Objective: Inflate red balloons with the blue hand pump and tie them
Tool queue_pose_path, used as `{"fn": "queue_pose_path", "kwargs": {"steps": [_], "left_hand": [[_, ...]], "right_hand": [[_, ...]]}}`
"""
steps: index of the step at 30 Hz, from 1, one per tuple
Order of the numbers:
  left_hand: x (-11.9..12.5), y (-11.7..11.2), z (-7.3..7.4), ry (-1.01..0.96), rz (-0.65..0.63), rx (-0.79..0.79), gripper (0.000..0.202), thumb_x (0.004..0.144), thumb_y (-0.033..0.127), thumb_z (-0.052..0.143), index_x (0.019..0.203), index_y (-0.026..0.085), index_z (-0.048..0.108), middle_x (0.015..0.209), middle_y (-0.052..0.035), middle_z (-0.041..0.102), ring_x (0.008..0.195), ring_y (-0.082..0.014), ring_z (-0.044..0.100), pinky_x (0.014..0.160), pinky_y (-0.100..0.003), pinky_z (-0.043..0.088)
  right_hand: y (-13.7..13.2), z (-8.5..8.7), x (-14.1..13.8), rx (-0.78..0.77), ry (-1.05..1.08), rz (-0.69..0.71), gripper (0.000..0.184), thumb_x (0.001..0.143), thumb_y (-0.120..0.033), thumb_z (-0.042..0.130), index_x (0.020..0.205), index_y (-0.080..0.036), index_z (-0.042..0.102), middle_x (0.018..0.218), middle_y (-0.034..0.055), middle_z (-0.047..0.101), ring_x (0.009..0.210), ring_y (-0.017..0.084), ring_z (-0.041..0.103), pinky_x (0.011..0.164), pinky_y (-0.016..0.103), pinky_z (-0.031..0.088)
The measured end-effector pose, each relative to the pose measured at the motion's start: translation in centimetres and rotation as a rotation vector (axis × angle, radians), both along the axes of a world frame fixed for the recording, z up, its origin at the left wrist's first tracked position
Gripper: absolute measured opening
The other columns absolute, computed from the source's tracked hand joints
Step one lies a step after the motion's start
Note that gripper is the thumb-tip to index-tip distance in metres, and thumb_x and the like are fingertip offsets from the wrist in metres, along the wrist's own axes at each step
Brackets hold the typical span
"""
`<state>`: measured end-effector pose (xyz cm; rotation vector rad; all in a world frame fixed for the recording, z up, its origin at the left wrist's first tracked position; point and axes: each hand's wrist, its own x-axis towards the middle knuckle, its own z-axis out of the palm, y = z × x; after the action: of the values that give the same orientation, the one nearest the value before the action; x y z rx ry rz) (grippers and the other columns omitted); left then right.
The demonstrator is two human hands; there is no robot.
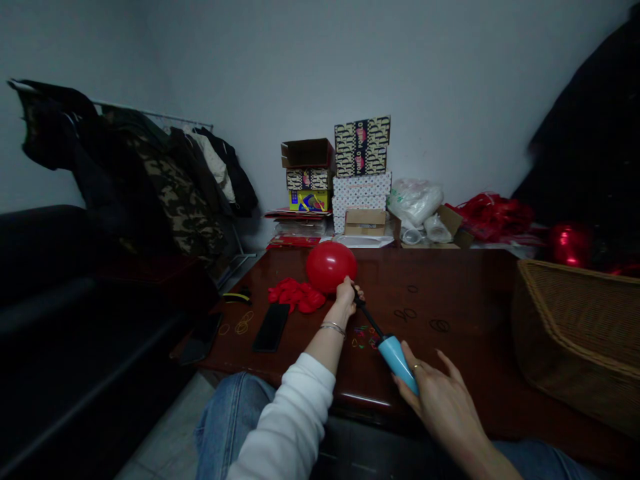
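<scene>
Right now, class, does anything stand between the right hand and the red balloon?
Yes: the black rod of the blue pump, which the right hand holds, and beyond it the left hand, closed at the near edge of the red balloon. Nothing else visible stands between them.

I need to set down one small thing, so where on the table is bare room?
Bare table lies between the black rings and the wicker basket, and behind those rings. Crowded: the left, with the red heap, black slab and yellow rings.
</scene>
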<state>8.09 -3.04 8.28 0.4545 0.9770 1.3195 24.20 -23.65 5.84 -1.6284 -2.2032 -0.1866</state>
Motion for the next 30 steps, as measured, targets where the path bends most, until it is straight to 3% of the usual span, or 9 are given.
{"fn": "queue_pose_path", "kwargs": {"steps": [15,30], "left_hand": [[-0.1,-0.5,0.1,0.0,0.044,-0.015,0.026,0.096,0.033,0.033,0.074,0.02,0.037,0.051,0.0059,0.037,0.037,-0.0071,0.035,0.04,-0.018,0.027],[1.0,-1.1,-0.4,0.005,0.027,-0.043,0.025,0.095,0.032,0.034,0.073,0.02,0.038,0.05,0.0062,0.036,0.037,-0.0078,0.036,0.04,-0.019,0.03]], "right_hand": [[3.1,2.0,-2.5,-0.041,-0.048,-0.037,0.047,0.092,-0.033,0.045,0.132,-0.01,0.049,0.089,0.0081,0.074,0.075,0.018,0.069,0.106,0.042,0.026],[5.2,2.4,-4.2,-0.07,-0.057,-0.085,0.05,0.09,-0.034,0.047,0.133,-0.008,0.048,0.086,0.0087,0.073,0.074,0.018,0.069,0.106,0.04,0.025]]}}
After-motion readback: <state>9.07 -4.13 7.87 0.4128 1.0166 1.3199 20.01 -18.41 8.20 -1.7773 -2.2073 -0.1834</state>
